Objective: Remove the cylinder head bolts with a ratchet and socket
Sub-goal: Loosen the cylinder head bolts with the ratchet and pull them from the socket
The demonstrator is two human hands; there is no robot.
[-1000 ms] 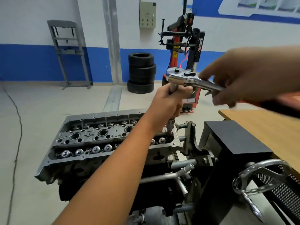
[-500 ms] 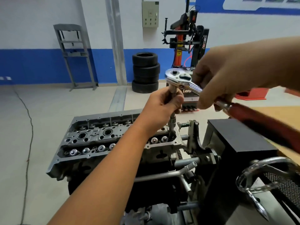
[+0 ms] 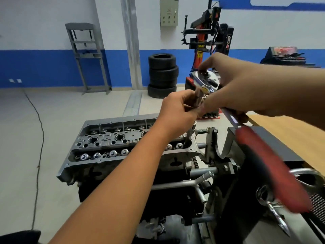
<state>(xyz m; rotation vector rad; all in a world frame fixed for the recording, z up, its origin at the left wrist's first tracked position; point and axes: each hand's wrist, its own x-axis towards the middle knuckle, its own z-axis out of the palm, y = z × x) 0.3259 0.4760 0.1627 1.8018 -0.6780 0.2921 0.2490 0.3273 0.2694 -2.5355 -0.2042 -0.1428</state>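
- Both hands grip the tool: the left hand (image 3: pixel 177 107) curls round the upright metal extension bar (image 3: pixel 250 96) just under the ratchet head, and the right hand (image 3: pixel 233 85) wraps over the ratchet (image 3: pixel 207 81) where its shiny head meets the shaft.
- Nearest the camera, the left forearm (image 3: pixel 123 182) runs up from the bottom edge across the engine, and the ratchet's red handle (image 3: pixel 269 169), blurred, slants down toward the lower right.
- Just beyond the handle stands a black engine stand (image 3: pixel 263 138) with a chrome hand wheel (image 3: pixel 274 199) at its near right corner.
- Below the left hand, the lower part of the bar drops to the socket (image 3: pixel 189 138), which sits on the right end of the cylinder head (image 3: pixel 109 143); the bolt under it is hidden.
- That cylinder head lies flat on top of the engine block (image 3: pixel 123 182), with rows of valve springs and round plug holes showing on its left half.
- A wooden tabletop (image 3: pixel 290 131) lies to the right, behind the stand.
- A black cable (image 3: pixel 39 138) trails over the grey floor on the left.
- Farther back, a stack of tyres (image 3: pixel 162 74) stands by the blue-and-white wall, with a grey metal frame (image 3: pixel 86 55) to its left and a red and black tyre machine (image 3: pixel 209 41) to its right.
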